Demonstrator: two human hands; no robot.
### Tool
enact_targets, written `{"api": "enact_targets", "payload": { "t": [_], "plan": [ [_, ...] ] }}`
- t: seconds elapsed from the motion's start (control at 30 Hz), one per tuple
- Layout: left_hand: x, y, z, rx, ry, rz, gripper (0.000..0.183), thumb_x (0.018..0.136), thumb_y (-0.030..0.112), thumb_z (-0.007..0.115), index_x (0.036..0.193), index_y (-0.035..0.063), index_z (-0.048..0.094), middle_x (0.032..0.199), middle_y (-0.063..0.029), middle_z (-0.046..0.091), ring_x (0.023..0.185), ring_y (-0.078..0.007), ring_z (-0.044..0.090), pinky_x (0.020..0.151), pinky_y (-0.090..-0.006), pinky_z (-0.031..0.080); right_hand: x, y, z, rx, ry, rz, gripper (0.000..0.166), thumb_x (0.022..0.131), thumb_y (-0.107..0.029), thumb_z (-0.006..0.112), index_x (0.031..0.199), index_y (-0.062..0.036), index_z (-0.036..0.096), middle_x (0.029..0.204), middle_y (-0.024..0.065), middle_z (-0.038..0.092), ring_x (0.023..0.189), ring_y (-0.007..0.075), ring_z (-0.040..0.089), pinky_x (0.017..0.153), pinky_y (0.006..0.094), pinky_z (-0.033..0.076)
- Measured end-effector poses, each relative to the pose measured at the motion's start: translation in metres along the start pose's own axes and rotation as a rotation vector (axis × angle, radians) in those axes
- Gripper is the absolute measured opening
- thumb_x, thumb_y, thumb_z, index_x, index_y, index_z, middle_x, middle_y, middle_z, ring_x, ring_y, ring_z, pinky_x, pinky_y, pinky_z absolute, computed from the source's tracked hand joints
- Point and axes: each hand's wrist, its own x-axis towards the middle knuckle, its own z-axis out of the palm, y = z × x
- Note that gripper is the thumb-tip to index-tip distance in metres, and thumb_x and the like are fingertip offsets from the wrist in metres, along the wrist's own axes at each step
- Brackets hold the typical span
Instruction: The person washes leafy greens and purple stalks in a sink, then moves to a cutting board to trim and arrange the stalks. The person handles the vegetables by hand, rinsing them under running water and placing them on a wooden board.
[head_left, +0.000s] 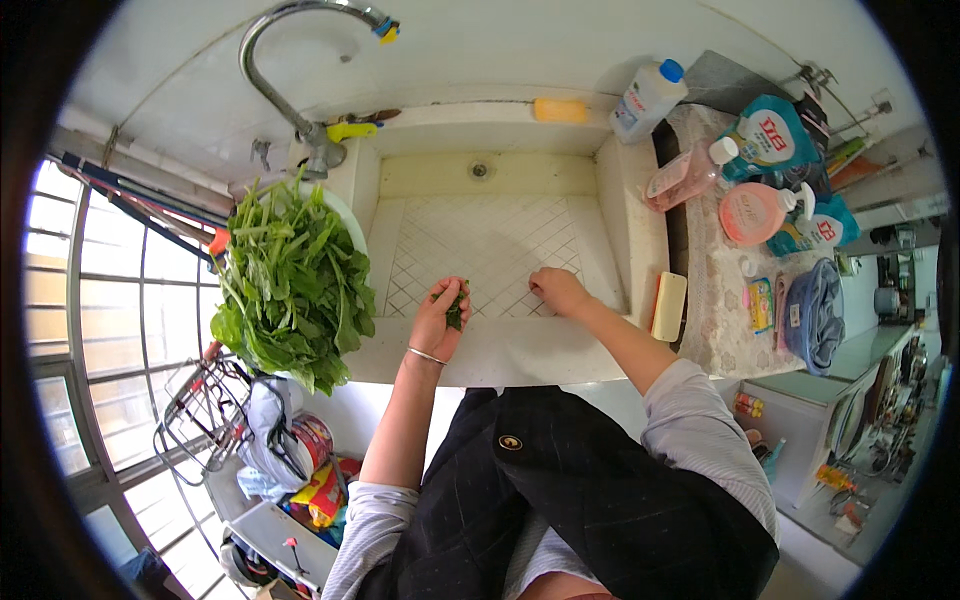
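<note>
My left hand (442, 315), with a silver bangle at the wrist, is closed around a small bunch of green leaves (454, 313) above the front rim of the white sink (495, 349). To its left, a large heap of leafy greens (289, 277) fills a pale basin (346, 214) and spills over its edge. My right hand (559, 291) is over the right part of the sink's ridged washboard (487, 240), its fingers curled in. Nothing shows in that hand, though its palm side is hidden.
A chrome faucet (259, 67) arches at the back left. An orange soap bar (560, 110) lies on the back ledge. Along the right stand a white bottle (646, 101), a pink bottle (686, 176), a pump bottle (752, 214) and a scrub brush (669, 306).
</note>
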Motion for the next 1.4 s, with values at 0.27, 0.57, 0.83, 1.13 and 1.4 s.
{"api": "enact_targets", "payload": {
  "t": [0.27, 0.57, 0.83, 1.13, 1.4],
  "plan": [
    [0.014, -0.019, 0.007, -0.029, -0.040, -0.110, 0.015, 0.096, 0.021, 0.054, 0.095, 0.0058, 0.056, 0.086, -0.0040, 0.057, 0.067, -0.0135, 0.050, 0.057, -0.0250, 0.041, -0.016, -0.088, -0.065, 0.662, 0.200, 0.116, 0.011, 0.089, -0.012, 0.061, 0.095, -0.0030, 0.061, 0.082, 0.0116, 0.065, 0.079, 0.0205, 0.065, 0.070, 0.0346, 0.053],
    [0.017, -0.024, 0.048, -0.153, -0.236, -0.196, 0.020, 0.095, 0.027, 0.045, 0.092, 0.0117, 0.058, 0.080, -0.0004, 0.059, 0.063, -0.0120, 0.050, 0.054, -0.0241, 0.039, -0.026, -0.149, -0.103, 0.790, 0.346, 0.013, 0.010, 0.088, -0.008, 0.062, 0.096, -0.0016, 0.063, 0.089, 0.0064, 0.060, 0.070, 0.0149, 0.062, 0.060, 0.0283, 0.054],
    [0.034, -0.039, 0.066, 0.034, 0.097, -0.115, 0.030, 0.100, 0.039, 0.045, 0.089, 0.0139, 0.057, 0.076, 0.0024, 0.057, 0.064, -0.0110, 0.049, 0.055, -0.0263, 0.037, -0.024, -0.139, -0.100, 0.279, 0.592, -0.031, 0.010, 0.082, -0.012, 0.066, 0.090, -0.0058, 0.068, 0.097, 0.0096, 0.059, 0.085, 0.0303, 0.060, 0.075, 0.0394, 0.051],
    [0.049, -0.040, 0.061, -0.046, 0.101, -0.119, 0.036, 0.100, 0.045, 0.046, 0.080, 0.0155, 0.051, 0.070, 0.0031, 0.050, 0.058, -0.0107, 0.044, 0.051, -0.0255, 0.035, -0.004, -0.119, -0.097, 0.779, 0.471, 0.087, 0.019, 0.086, -0.008, 0.064, 0.105, -0.0058, 0.065, 0.095, 0.0090, 0.062, 0.085, 0.0213, 0.064, 0.069, 0.0320, 0.054],
    [0.069, -0.038, 0.056, -0.076, 0.030, -0.118, 0.035, 0.100, 0.043, 0.046, 0.079, 0.0143, 0.048, 0.064, 0.0029, 0.043, 0.052, -0.0101, 0.040, 0.047, -0.0234, 0.031, 0.002, -0.105, -0.095, 1.009, 0.368, 0.132, 0.020, 0.088, -0.005, 0.062, 0.107, -0.0017, 0.064, 0.091, 0.0107, 0.067, 0.075, 0.0193, 0.067, 0.068, 0.0301, 0.055]
  ]
}}
